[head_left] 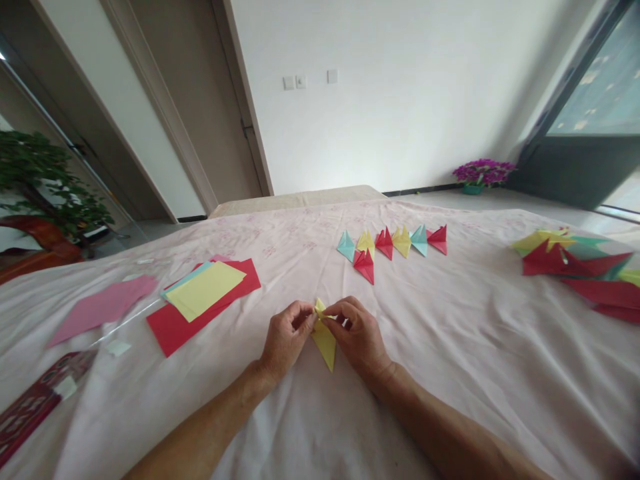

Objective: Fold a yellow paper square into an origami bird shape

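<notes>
A yellow folded paper (pixel 325 343) lies between my hands at the middle of the cloth, with a long point toward me and a short tip at the far end. My left hand (pixel 286 331) pinches its upper left edge between thumb and fingers. My right hand (pixel 361 333) pinches the same paper from the right, near the upper folds. Fingers hide part of the small folds there. Beyond my hands stand several small folded paper pieces in a row, among them a red one (pixel 365 267), a yellow one (pixel 401 241) and a light blue one (pixel 345 246).
Flat sheets lie to the left: yellow (pixel 206 291) over red (pixel 170 331), and pink (pixel 103 308) farther left. A red package (pixel 30 407) sits at the near left. Larger folded red papers (pixel 575 259) rest at the far right. The pale tablecloth (pixel 450 347) is wrinkled.
</notes>
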Demonstrator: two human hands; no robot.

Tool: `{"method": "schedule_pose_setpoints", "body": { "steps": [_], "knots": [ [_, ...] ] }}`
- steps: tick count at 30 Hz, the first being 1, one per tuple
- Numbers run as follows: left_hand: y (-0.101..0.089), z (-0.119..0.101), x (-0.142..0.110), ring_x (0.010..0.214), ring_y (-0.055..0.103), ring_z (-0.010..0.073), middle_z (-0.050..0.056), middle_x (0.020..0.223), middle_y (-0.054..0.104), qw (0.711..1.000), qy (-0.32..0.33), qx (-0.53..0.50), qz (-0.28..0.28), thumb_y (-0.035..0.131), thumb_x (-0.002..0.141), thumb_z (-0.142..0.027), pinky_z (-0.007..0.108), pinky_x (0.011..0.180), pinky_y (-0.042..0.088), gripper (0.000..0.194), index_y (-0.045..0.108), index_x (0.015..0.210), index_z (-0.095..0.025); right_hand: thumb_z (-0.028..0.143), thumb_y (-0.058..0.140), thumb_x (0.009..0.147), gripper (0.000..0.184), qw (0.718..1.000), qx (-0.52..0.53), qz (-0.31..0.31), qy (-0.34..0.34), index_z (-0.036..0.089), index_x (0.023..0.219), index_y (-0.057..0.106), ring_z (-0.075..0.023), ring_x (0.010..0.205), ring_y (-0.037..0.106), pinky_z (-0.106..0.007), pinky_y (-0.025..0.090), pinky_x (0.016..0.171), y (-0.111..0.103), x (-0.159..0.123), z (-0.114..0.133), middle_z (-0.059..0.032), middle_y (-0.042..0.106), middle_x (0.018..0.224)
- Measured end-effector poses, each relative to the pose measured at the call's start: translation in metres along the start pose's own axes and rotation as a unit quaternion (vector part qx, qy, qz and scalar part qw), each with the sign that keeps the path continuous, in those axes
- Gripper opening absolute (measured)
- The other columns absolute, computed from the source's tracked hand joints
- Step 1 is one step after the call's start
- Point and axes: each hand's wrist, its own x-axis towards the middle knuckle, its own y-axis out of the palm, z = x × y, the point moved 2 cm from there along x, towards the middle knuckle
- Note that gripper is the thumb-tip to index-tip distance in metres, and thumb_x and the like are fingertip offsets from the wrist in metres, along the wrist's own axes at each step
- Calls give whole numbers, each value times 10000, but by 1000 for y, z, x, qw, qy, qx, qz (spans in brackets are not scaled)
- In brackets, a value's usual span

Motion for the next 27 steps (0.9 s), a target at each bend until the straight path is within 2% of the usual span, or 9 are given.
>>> {"method": "schedule_pose_setpoints", "body": {
  "steps": [11,20,27],
  "knots": [
    [-1,-2,-2,625,631,125,-1,727,680,1000,3,15,4,563,876,-304,196,587,493,155,646,889,-174,175,660,796,54,1000,-22,14,10,213,758,653,-120,634,578,-230,449,581,0,1,2,6,586,771],
    [-1,-3,-4,643,646,138,5,734,679,999,13,29,15,543,886,-307,210,602,508,162,644,908,-181,190,676,777,94,990,-139,20,-5,226,739,598,-146,698,571,-237,409,594,-2,3,12,6,600,772],
    [0,-2,-3,629,665,139,-3,716,665,1000,-2,3,3,556,871,-312,213,582,526,127,586,859,-189,197,639,804,97,984,-177,19,-31,231,736,580,-163,698,551,-257,385,603,2,3,11,-3,610,744]
  ]
}}
